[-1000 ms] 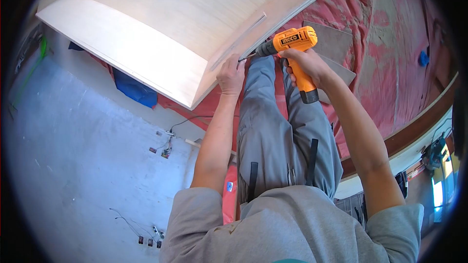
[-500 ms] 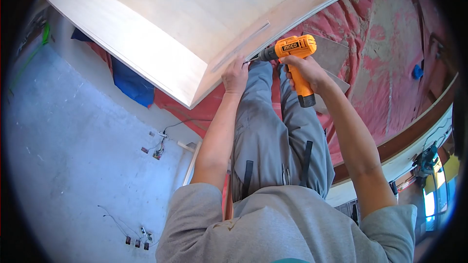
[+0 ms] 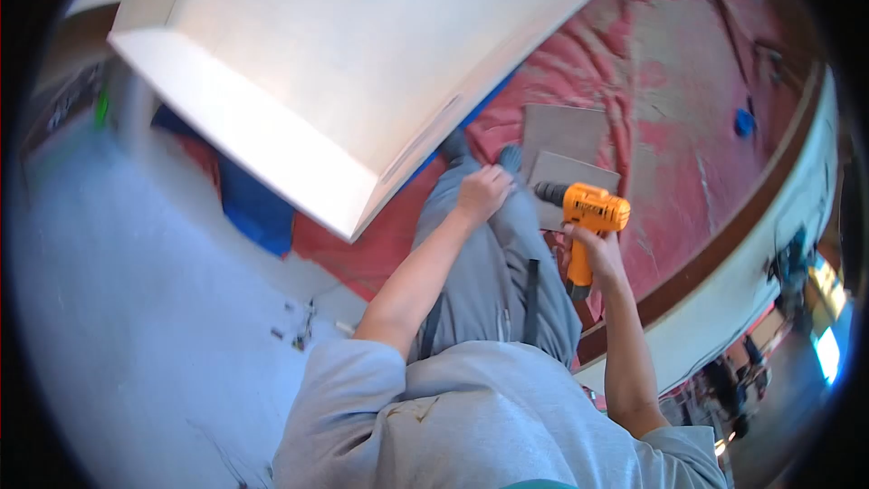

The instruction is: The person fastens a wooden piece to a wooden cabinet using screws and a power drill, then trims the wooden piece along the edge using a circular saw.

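My right hand (image 3: 599, 252) is wrapped round the handle of an orange cordless drill (image 3: 597, 208), whose black chuck points left. Close to the chuck but apart from it, my left hand (image 3: 484, 192) is closed above my legs. Whatever its fingers may pinch is too small and blurred to name. Beyond both hands stands a large pale wooden cabinet (image 3: 353, 54) with a white side panel (image 3: 244, 131). A narrow slot or strip runs along its near edge, and neither hand touches it.
Red sheeting (image 3: 670, 172), dusty and wrinkled, covers the floor at right, with flat grey tiles or boards (image 3: 566, 131) on it. A curved brown-edged ledge (image 3: 724, 267) bounds the right side. Blue cloth (image 3: 253, 208) lies under the cabinet. Wires stick out of the pale wall (image 3: 163, 308).
Both hands have drawn back from the cabinet edge toward my body. The drill has moved right and down, off the panel, still in my right hand. The view has shifted.
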Demonstrator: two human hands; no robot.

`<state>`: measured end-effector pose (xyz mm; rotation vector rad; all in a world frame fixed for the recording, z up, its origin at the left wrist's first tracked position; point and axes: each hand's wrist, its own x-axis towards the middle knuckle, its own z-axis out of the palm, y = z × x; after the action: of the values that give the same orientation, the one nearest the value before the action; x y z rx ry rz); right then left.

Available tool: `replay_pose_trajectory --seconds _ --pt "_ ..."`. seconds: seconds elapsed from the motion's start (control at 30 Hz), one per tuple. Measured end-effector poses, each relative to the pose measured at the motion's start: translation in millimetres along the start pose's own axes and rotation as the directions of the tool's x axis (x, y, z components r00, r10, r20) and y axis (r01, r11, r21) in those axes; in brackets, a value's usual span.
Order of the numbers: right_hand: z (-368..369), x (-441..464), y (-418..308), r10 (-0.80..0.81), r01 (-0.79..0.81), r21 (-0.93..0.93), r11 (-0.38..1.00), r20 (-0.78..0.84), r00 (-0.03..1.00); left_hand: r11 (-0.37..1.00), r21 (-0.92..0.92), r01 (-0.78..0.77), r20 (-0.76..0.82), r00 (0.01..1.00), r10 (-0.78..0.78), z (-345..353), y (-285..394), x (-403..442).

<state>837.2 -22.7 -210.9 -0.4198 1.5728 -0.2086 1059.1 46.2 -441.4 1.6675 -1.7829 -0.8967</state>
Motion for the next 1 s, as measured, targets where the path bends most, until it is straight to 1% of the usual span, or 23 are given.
replay_pose_trajectory --seconds 0.03,0.07,0.1,0.13,0.17,0.23,0.27,0.33,0.37,0.4,0.43,0.5,0.53,0.6,0.63,0.67,0.7,0.73,0.8,0.83,0.87,0.9,1.0 --pt "-25 -22 4 0.049 -0.047 0.053 0.997 -0.038 0.998 0.994 -0.044 -0.105 0.041 0.993 0.107 14 18 2" --pt "-42 -46 9 0.024 -0.017 0.061 0.998 -0.101 0.995 0.984 -0.014 -0.175 0.047 0.983 0.176 21 28 -5" --pt "-53 -66 17 -0.006 0.022 0.078 0.997 -0.192 0.981 0.984 -0.034 -0.174 0.129 0.976 0.177 25 44 -8" --pt "-73 -86 33 0.025 0.002 0.125 0.992 -0.212 0.977 0.985 -0.088 -0.149 0.201 0.966 0.164 32 52 -11" --pt "-94 -100 53 0.054 -0.015 0.180 0.984 -0.212 0.976 0.989 -0.117 -0.089 0.311 0.943 0.122 7 86 1" --pt "-128 -120 107 -0.182 0.240 0.271 0.932 -0.224 0.957 0.999 -0.006 -0.037 0.477 0.878 0.035 1 112 4" --pt "-141 -130 138 -0.208 0.298 0.309 0.903 -0.295 0.933 0.997 -0.030 -0.066 0.514 0.855 0.073 10 114 -2" --pt "-163 -150 184 -0.428 0.496 -0.033 0.868 -0.558 0.712 0.992 -0.023 -0.127 0.554 0.824 0.118 28 142 10" --pt "-172 -162 205 -0.422 0.514 -0.002 0.858 -0.575 0.701 0.980 -0.077 -0.181 0.563 0.804 0.193 39 154 10" --pt "-181 -190 215 -0.503 0.487 -0.229 0.843 -0.656 0.562 0.966 -0.124 -0.227 0.562 0.786 0.257 44 172 4" --pt "-189 -211 229 -0.582 0.407 -0.429 0.806 -0.700 0.414 0.956 -0.129 -0.263 0.579 0.763 0.288 51 194 2" --pt "-210 -226 264 -0.518 0.413 -0.406 0.815 -0.831 0.205 0.937 -0.125 -0.327 0.602 0.726 0.334 86 257 3" --pt "-219 -234 288 -0.484 0.430 -0.366 0.825 -0.851 0.204 0.927 -0.192 -0.323 0.631 0.682 0.369 103 290 -5" --pt "-244 -249 339 -0.243 0.179 -0.212 0.961 -0.954 0.173 0.889 -0.348 -0.299 0.664 0.591 0.459 149 364 -24" --pt "-255 -251 365 -0.227 0.200 -0.194 0.960 -0.961 0.157 0.835 -0.393 -0.385 0.655 0.520 0.548 172 396 -35" --pt "-272 -251 394 -0.195 0.115 -0.178 0.977 -0.969 0.152 0.775 -0.433 -0.461 0.641 0.447 0.624 196 431 -49" --pt "-287 -250 423 -0.164 0.026 -0.162 0.986 -0.976 0.144 0.756 -0.440 -0.485 0.676 0.375 0.634 216 467 -65" --pt "-303 -246 451 -0.156 0.047 -0.151 0.987 -0.978 0.139 0.740 -0.447 -0.503 0.709 0.305 0.636 236 501 -83" --pt "-333 -235 497 -0.061 0.010 -0.060 0.998 -0.980 0.190 0.735 -0.391 -0.554 0.794 0.202 0.574 280 548 -116" --pt "-342 -229 511 -0.078 0.031 -0.073 0.997 -0.981 0.179 0.719 -0.427 -0.548 0.769 0.197 0.607 312 549 -127" --pt "-353 -223 526 -0.071 0.021 -0.068 0.997 -0.985 0.157 0.678 -0.432 -0.595 0.749 0.181 0.637 337 562 -138" --pt "-365 -218 537 -0.070 0.014 -0.069 0.998 -0.989 0.130 0.698 -0.380 -0.607 0.788 0.183 0.588 359 575 -146" --pt "-381 -206 554 -0.060 0.038 -0.055 0.998 -0.986 0.153 0.698 -0.345 -0.627 0.773 0.232 0.591 405 593 -156"
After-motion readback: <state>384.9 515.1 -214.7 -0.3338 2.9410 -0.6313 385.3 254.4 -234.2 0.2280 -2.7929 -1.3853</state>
